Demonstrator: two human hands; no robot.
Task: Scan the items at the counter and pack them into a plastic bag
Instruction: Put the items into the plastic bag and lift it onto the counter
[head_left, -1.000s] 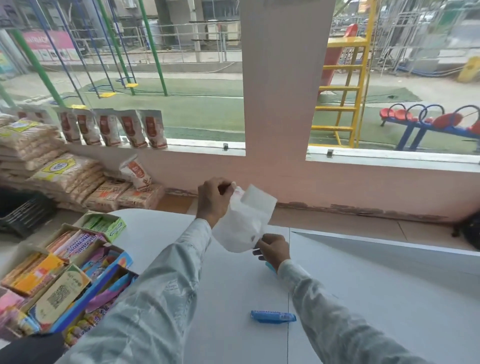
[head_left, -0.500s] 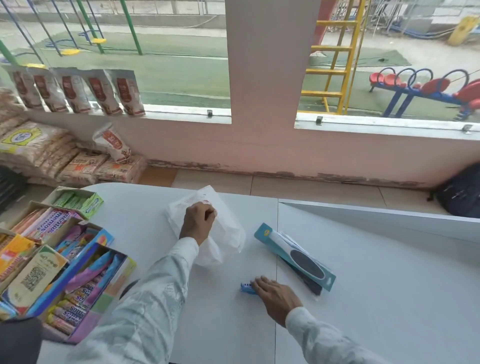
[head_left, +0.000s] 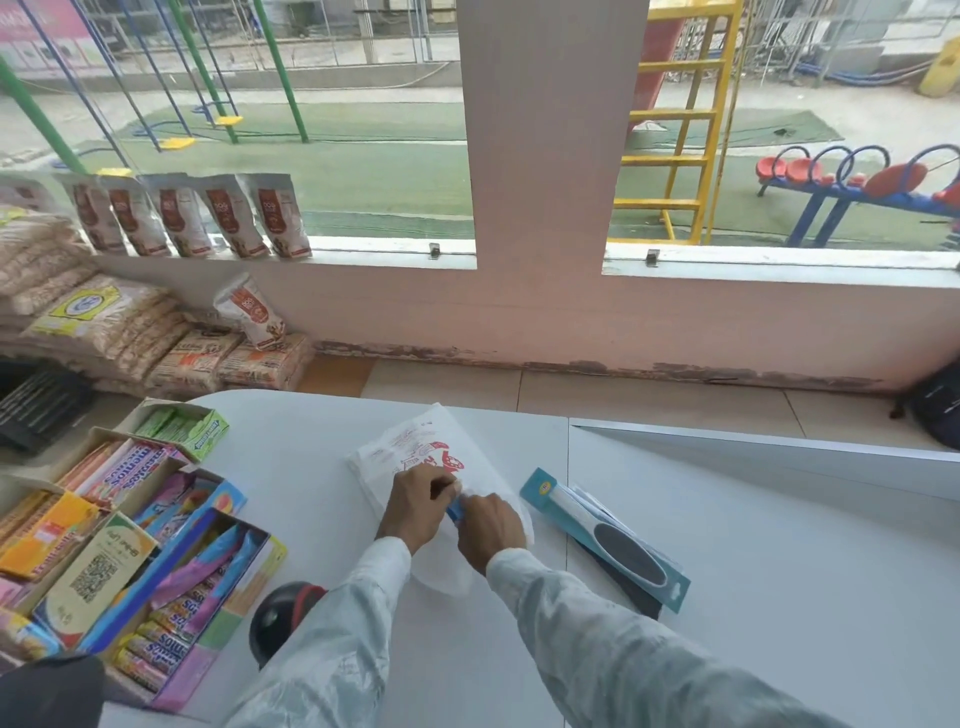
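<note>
A white plastic bag (head_left: 415, 449) with red print lies flat on the white counter (head_left: 753, 545). My left hand (head_left: 415, 501) pinches the bag's edge near its mouth. My right hand (head_left: 488, 527) grips a small blue packet (head_left: 455, 512), whose end shows between both hands at the bag's opening. To the right on the counter lies a teal carded foot file (head_left: 605, 535), touching neither hand.
Open boxes of candy and gum (head_left: 130, 545) crowd the counter's left side. A black and red scanner (head_left: 280, 616) sits near my left sleeve. Stacked snack packs (head_left: 119, 327) line the floor and window sill on the left. A dark bag (head_left: 935, 410) rests at far right.
My right hand picked the blue packet off the counter and brought it up to the bag. The bag, held up a second ago, now lies flat with its print showing.
</note>
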